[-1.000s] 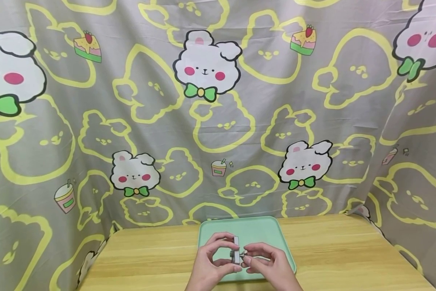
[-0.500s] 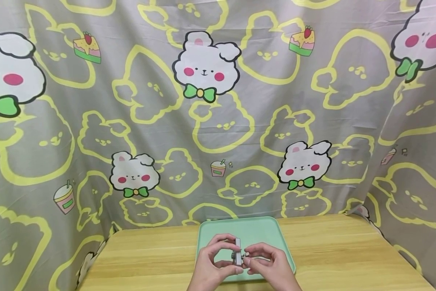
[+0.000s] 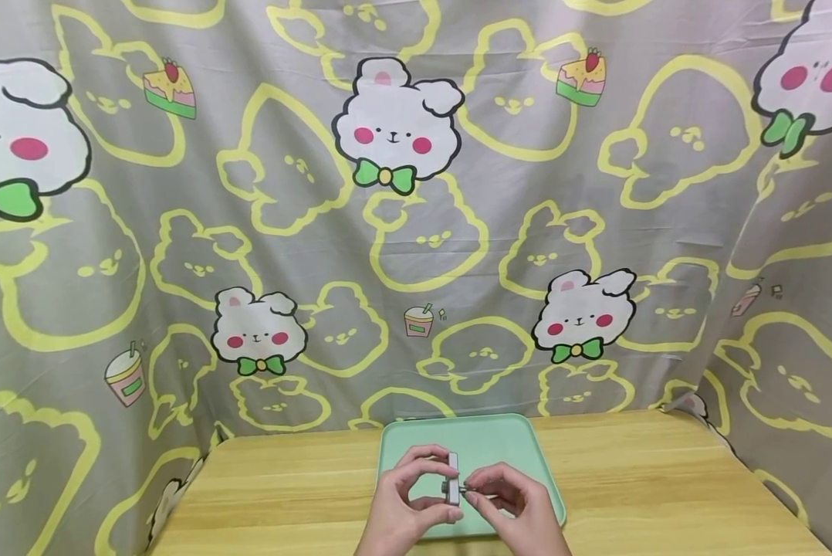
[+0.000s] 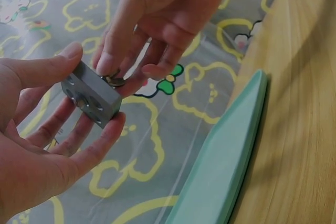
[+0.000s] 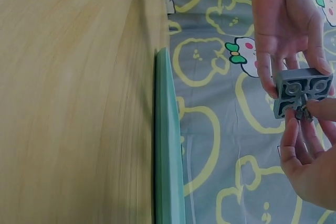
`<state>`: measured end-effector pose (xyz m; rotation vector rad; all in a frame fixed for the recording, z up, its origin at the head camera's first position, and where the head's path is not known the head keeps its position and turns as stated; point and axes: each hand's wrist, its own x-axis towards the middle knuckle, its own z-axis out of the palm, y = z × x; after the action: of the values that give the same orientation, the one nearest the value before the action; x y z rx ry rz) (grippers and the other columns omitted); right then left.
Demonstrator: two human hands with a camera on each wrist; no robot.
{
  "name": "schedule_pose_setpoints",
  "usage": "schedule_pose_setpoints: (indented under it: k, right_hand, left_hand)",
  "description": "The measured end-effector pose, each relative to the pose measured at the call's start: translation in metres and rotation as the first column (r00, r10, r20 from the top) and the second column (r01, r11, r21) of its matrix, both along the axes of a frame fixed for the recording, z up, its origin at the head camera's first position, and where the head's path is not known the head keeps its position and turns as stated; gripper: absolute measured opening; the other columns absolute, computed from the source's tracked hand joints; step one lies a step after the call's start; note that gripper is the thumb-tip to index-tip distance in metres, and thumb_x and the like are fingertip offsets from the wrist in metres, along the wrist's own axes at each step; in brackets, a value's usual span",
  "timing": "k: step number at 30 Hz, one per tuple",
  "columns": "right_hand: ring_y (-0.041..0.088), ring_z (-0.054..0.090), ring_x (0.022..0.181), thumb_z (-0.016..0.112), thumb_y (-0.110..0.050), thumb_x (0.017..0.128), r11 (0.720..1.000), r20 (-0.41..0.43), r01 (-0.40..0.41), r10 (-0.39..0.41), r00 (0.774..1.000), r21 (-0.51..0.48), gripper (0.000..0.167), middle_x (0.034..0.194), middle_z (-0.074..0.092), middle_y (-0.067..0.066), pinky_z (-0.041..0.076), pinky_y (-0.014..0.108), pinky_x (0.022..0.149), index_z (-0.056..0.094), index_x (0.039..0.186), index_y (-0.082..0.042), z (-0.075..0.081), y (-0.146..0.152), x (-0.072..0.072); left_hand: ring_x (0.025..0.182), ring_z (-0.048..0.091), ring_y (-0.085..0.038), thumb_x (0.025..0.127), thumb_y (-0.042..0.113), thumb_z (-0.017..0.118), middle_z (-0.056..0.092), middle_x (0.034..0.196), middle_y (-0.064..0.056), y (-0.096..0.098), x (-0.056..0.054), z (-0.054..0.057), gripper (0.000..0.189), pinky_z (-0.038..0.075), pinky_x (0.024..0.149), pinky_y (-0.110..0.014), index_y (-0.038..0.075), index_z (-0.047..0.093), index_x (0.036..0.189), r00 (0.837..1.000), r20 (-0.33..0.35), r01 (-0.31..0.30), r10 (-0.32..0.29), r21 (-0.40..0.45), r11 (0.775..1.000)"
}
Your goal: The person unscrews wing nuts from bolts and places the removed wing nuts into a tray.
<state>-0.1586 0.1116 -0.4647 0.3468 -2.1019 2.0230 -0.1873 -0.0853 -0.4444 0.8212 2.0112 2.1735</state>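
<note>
A small grey square block (image 3: 454, 480) is held up over the tray by my left hand (image 3: 404, 498), thumb on one edge and fingers on the opposite one. In the right wrist view, the block's (image 5: 287, 92) face has round recesses near its corners and a bolt standing out of the middle. My right hand (image 3: 516, 502) pinches a small metal piece, which looks like a wing nut (image 5: 303, 113), on that bolt between thumb and fingers. From the left wrist view, the block's (image 4: 90, 94) other face shows round holes, and the thumb partly covers the wing nut (image 4: 114, 81).
A light green tray (image 3: 485, 436) lies on the wooden table (image 3: 638, 479) beneath the hands. Behind and at both sides of the table hangs a grey cloth (image 3: 444, 371) printed with cartoon rabbits.
The right fingers have shifted and turned slightly at the wing nut, whose wings showed to the side half a second ago. The left hand keeps the block almost in place.
</note>
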Motion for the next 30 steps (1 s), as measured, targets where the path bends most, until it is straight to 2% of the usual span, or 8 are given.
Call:
schedule_pose_setpoints:
  k: [5, 10, 15, 21, 23, 24, 26, 30]
  right_hand:
    - [0.015, 0.071, 0.092, 0.076, -0.001, 0.091, 0.998, -0.193, 0.031, -0.021, 0.981, 0.049, 0.011, 0.101, 0.071, 0.009, 0.064, 0.032, 0.073, 0.072, 0.095, -0.011, -0.004, -0.002, 0.000]
    - [0.021, 0.070, 0.095, 0.077, 0.003, 0.089, 0.997, -0.416, -0.001, 0.032, 0.909, 0.073, 0.017, 0.104, 0.070, 0.010, 0.065, 0.036, 0.075, 0.072, 0.095, -0.012, -0.012, 0.000, -0.004]
    - [0.022, 0.070, 0.098, 0.077, 0.009, 0.086, 0.997, -0.523, -0.009, 0.050, 0.851, 0.080, 0.023, 0.108, 0.068, 0.013, 0.064, 0.033, 0.080, 0.071, 0.097, -0.010, -0.019, 0.000, -0.009]
    - [0.020, 0.068, 0.096, 0.076, -0.007, 0.093, 0.957, -0.730, 0.213, 0.000, 0.683, 0.199, 0.018, 0.109, 0.068, 0.007, 0.058, 0.017, 0.085, 0.070, 0.100, -0.022, -0.025, 0.000, -0.014]
    - [0.020, 0.068, 0.095, 0.074, -0.013, 0.096, 0.946, -0.761, 0.245, 0.001, 0.649, 0.211, 0.012, 0.110, 0.068, 0.006, 0.057, 0.016, 0.085, 0.068, 0.101, -0.023, -0.025, 0.000, -0.015]
    - [0.020, 0.068, 0.095, 0.074, -0.013, 0.096, 0.946, -0.763, 0.246, 0.004, 0.646, 0.213, 0.012, 0.110, 0.068, 0.006, 0.057, 0.016, 0.085, 0.068, 0.101, -0.022, -0.025, 0.000, -0.015]
    - [0.020, 0.068, 0.097, 0.077, -0.010, 0.093, 0.952, -0.732, 0.211, 0.018, 0.681, 0.220, 0.017, 0.113, 0.067, 0.005, 0.058, 0.018, 0.085, 0.068, 0.103, -0.021, -0.023, 0.000, -0.014]
    - [0.020, 0.064, 0.109, 0.080, 0.000, 0.088, 0.985, -0.512, 0.011, 0.080, 0.856, 0.173, 0.030, 0.121, 0.064, 0.009, 0.061, 0.029, 0.086, 0.066, 0.110, -0.014, -0.014, 0.003, -0.008]
  left_hand:
    - [0.124, 0.058, -0.026, 0.076, 0.000, 0.089, 0.051, 0.137, -0.024, -0.001, 0.000, 0.001, 0.041, 0.064, 0.082, -0.043, -0.005, 0.071, 0.113, 1.000, 0.001, 0.006, -0.006, 0.011, 1.000]
    - [0.124, 0.058, -0.025, 0.077, 0.001, 0.088, 0.051, 0.137, -0.024, -0.003, -0.001, 0.002, 0.042, 0.064, 0.083, -0.043, -0.008, 0.070, 0.114, 1.000, -0.001, -0.001, 0.001, 0.014, 1.000]
    - [0.124, 0.058, -0.023, 0.078, 0.001, 0.088, 0.051, 0.137, -0.022, -0.003, -0.001, 0.002, 0.041, 0.064, 0.083, -0.043, -0.006, 0.070, 0.114, 1.000, 0.007, 0.001, -0.001, 0.015, 1.000]
    - [0.125, 0.058, -0.026, 0.078, 0.001, 0.088, 0.051, 0.138, -0.024, -0.004, -0.001, 0.002, 0.040, 0.064, 0.082, -0.042, -0.005, 0.071, 0.114, 1.000, 0.025, 0.005, -0.006, 0.016, 1.000]
    - [0.125, 0.057, -0.030, 0.078, 0.002, 0.088, 0.050, 0.138, -0.026, -0.004, -0.001, 0.002, 0.041, 0.064, 0.082, -0.042, -0.007, 0.070, 0.114, 1.000, 0.023, 0.005, -0.005, 0.017, 1.000]
    - [0.126, 0.056, -0.032, 0.079, 0.002, 0.088, 0.050, 0.138, -0.026, -0.004, -0.001, 0.002, 0.041, 0.064, 0.082, -0.042, -0.007, 0.070, 0.114, 1.000, 0.021, 0.005, -0.005, 0.016, 1.000]
    - [0.126, 0.056, -0.034, 0.078, 0.002, 0.088, 0.049, 0.139, -0.027, -0.004, -0.001, 0.002, 0.040, 0.064, 0.083, -0.042, -0.007, 0.070, 0.114, 1.000, 0.017, 0.003, -0.004, 0.014, 1.000]
    - [0.127, 0.056, -0.030, 0.079, 0.002, 0.088, 0.049, 0.138, -0.025, -0.004, -0.001, 0.002, 0.038, 0.064, 0.083, -0.042, -0.002, 0.072, 0.113, 1.000, 0.008, -0.003, 0.003, 0.001, 1.000]
